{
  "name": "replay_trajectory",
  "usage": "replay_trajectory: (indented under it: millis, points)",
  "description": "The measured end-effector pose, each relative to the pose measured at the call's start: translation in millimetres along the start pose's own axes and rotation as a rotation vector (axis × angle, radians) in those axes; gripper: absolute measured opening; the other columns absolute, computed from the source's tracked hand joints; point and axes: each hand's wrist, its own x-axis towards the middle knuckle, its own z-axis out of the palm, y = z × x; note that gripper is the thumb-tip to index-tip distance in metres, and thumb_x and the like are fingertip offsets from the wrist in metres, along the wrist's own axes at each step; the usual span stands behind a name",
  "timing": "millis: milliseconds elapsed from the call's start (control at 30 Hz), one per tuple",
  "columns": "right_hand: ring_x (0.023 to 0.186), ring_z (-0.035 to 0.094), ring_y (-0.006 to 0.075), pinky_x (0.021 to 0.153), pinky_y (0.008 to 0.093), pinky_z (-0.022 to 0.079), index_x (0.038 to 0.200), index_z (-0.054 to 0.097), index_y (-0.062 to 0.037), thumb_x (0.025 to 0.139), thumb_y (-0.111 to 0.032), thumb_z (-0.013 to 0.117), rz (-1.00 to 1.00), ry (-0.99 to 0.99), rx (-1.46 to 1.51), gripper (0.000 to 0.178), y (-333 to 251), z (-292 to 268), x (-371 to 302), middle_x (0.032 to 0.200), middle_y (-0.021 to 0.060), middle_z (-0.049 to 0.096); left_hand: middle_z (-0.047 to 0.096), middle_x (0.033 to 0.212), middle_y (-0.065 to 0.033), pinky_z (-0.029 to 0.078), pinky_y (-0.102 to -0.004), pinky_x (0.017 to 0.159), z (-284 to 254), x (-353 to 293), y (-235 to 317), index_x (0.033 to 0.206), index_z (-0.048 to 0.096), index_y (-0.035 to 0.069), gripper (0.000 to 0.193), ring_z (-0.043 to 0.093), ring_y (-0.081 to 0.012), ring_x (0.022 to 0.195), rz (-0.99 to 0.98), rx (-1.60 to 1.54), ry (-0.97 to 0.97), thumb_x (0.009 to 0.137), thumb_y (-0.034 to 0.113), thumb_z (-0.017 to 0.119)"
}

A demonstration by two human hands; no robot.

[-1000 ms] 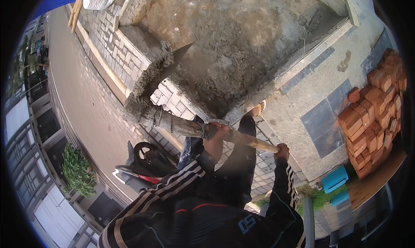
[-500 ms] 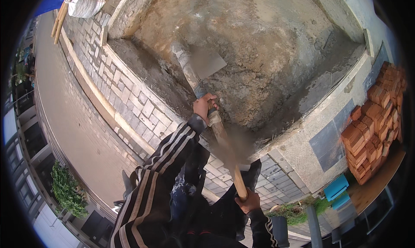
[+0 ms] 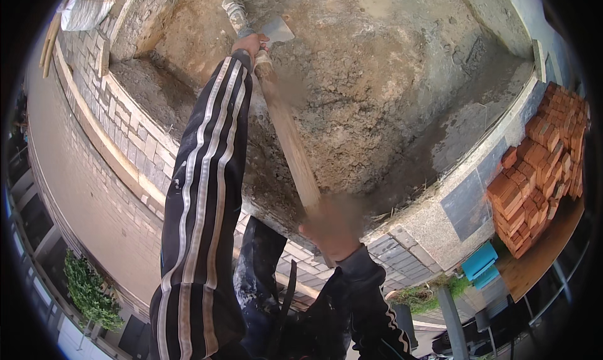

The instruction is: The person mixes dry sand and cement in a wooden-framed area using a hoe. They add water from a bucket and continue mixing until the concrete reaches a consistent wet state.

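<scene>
A long wooden-handled hoe [image 3: 289, 137] slants across a walled bed of wet, grey-brown mortar or mud [image 3: 377, 96]. Its flat metal blade [image 3: 277, 30] shows near the far end, where the handle is wrapped in pale, dirty material. My left hand [image 3: 251, 44] grips that upper part, close to the blade, with the arm stretched far forward. Lower down, over the near corner of the bed, my right hand [image 3: 333, 234] is closed round the handle. A blurred patch partly covers this hand.
Low concrete walls [image 3: 483, 152] enclose the bed. On the right rises a stack of red bricks [image 3: 534, 171], with a turquoise object [image 3: 479, 262] below it. Paving blocks [image 3: 141, 140] run along the left. White sacks [image 3: 86, 10] lie at the far left near wooden poles [image 3: 50, 43].
Both hands have moved forward with the hoe, away from my body. The blade and my left hand have also shifted left, and my right hand has come up to the bed's near corner.
</scene>
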Motion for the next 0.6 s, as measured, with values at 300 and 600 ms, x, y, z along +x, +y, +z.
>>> replay_trajectory:
  millis: [300, 600]
  points:
    - [0.052, 0.054, 0.0149, 0.048, 0.0281, 0.044, 0.105, 0.048, -0.0007, 0.070, -0.013, 0.065, 0.624, 0.047, 0.306, 0.040, 2.8, 9.3, -235.2, 0.067, 0.0068, 0.053, 0.055, 0.079, -0.0099, 0.048, -0.0394, 0.065, 44.1, -74.6, -306.0, 0.085, 0.058, -0.004, 0.014, 0.055, -0.0256, 0.071, -0.148, 0.223, -0.264, 0.088, 0.006, 0.049]
    - [0.065, 0.064, 0.0270, 0.058, 0.0358, 0.050, 0.109, 0.052, -0.0045, 0.067, -0.027, 0.072, 0.262, -0.026, -0.210, 0.052, 14.1, -53.8, -381.0, 0.074, 0.0143, 0.063, 0.056, 0.074, -0.0085, 0.047, -0.0359, 0.062, 92.2, -321.8, -238.5, 0.082, 0.062, -0.001, 0.013, 0.056, -0.0216, 0.067, -0.247, -0.208, -0.018, 0.082, 0.011, 0.057]
